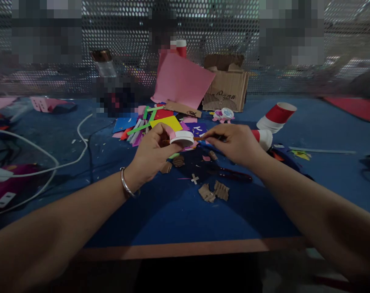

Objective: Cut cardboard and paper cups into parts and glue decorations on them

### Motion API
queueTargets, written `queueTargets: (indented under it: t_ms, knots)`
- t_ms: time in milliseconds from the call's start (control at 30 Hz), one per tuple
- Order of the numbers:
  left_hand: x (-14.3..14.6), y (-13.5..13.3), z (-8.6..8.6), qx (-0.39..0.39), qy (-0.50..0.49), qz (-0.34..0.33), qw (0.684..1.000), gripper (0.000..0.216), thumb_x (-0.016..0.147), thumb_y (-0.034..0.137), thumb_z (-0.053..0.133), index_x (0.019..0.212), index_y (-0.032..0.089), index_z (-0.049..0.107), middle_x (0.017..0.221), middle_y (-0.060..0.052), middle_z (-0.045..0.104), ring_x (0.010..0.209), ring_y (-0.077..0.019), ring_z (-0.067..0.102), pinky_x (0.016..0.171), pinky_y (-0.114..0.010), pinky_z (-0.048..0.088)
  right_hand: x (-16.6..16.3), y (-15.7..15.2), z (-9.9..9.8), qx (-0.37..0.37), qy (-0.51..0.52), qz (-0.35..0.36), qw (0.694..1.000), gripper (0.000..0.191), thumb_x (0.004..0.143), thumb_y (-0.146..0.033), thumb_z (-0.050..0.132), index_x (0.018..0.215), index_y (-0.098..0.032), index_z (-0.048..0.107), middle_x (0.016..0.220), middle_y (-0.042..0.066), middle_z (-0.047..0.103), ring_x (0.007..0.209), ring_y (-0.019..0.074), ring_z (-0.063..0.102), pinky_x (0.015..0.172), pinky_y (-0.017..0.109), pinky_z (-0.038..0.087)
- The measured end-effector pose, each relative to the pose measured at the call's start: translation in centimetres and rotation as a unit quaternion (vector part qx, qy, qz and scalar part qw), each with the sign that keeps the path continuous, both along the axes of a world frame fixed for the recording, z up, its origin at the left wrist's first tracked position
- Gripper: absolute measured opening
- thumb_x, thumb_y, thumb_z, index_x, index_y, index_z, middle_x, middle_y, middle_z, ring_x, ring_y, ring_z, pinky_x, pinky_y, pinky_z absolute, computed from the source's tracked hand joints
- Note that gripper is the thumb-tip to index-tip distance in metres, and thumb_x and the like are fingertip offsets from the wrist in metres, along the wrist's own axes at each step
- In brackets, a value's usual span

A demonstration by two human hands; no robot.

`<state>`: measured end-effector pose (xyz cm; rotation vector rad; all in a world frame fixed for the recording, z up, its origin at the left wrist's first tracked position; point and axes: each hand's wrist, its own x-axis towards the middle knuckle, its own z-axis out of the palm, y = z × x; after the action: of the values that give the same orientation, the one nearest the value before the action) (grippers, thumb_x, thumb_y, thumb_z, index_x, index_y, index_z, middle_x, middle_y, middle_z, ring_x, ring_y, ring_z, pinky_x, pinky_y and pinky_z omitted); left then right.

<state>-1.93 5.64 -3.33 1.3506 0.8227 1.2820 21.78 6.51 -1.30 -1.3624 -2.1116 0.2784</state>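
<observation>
Above the middle of the blue table, my left hand grips a small white disc-shaped piece by its edge, thumb below and fingers above. A bit of pink shows at the disc's upper left. From its right side a thin orange-brown stick reaches to my right hand, whose thumb and fingertips pinch it. Whether the stick goes into the disc or only touches it, I cannot tell. Behind my hands lies a pile of coloured paper with a yellow sheet on top.
Torn cardboard pieces and dark-handled scissors lie nearer me. Red-and-white paper cups stand right, by a small decorated figure. A cardboard box and pink sheet are behind. White cable crosses the left.
</observation>
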Motion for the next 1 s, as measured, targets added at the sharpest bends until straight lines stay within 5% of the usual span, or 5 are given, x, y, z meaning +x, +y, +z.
queueTargets:
  t_ms: [100, 300, 633, 1000]
  knots:
    - [0.1, -0.2, -0.1, 0.000, 0.034, -0.017, 0.999, 0.039, 0.067, 0.018, 0.086, 0.082, 0.021, 0.050, 0.085, 0.002, 0.070, 0.077, -0.0132, 0.068, 0.069, -0.027, 0.052, 0.4, -0.9, 0.9, -0.022, 0.163, 0.001, 0.986, 0.014, 0.088, -0.033, 0.077, 0.095, -0.023, 0.084, 0.088, 0.003, 0.079, 0.078, 0.0184, 0.067, 0.074, 0.036, 0.051]
    - [0.2, -1.0, 0.1, 0.030, 0.091, -0.041, 0.995, 0.036, 0.069, 0.013, 0.081, 0.083, 0.023, 0.050, 0.079, 0.003, 0.064, 0.066, -0.0112, 0.058, 0.059, -0.024, 0.047, -1.0, -2.8, 1.6, -0.116, 0.389, 0.069, 0.911, 0.017, 0.078, -0.036, 0.091, 0.088, -0.025, 0.083, 0.085, 0.000, 0.075, 0.075, 0.0141, 0.064, 0.072, 0.031, 0.053]
    - [0.3, -1.2, -0.4, 0.103, 0.150, -0.028, 0.983, 0.029, 0.070, 0.014, 0.080, 0.085, 0.022, 0.056, 0.085, 0.001, 0.064, 0.072, -0.0123, 0.057, 0.063, -0.023, 0.047, -2.9, -4.0, 1.4, -0.200, 0.410, 0.129, 0.880, 0.025, 0.075, -0.039, 0.093, 0.086, -0.021, 0.080, 0.083, 0.001, 0.077, 0.079, 0.0155, 0.069, 0.078, 0.033, 0.059]
    - [0.5, -1.5, -0.2, 0.103, 0.178, -0.013, 0.979, 0.028, 0.072, 0.020, 0.080, 0.084, 0.022, 0.054, 0.083, 0.001, 0.064, 0.069, -0.0130, 0.057, 0.060, -0.025, 0.045, -3.1, -4.2, 1.3, -0.174, 0.390, 0.114, 0.897, 0.032, 0.071, -0.045, 0.095, 0.085, -0.021, 0.078, 0.080, 0.000, 0.074, 0.075, 0.0146, 0.066, 0.074, 0.031, 0.057]
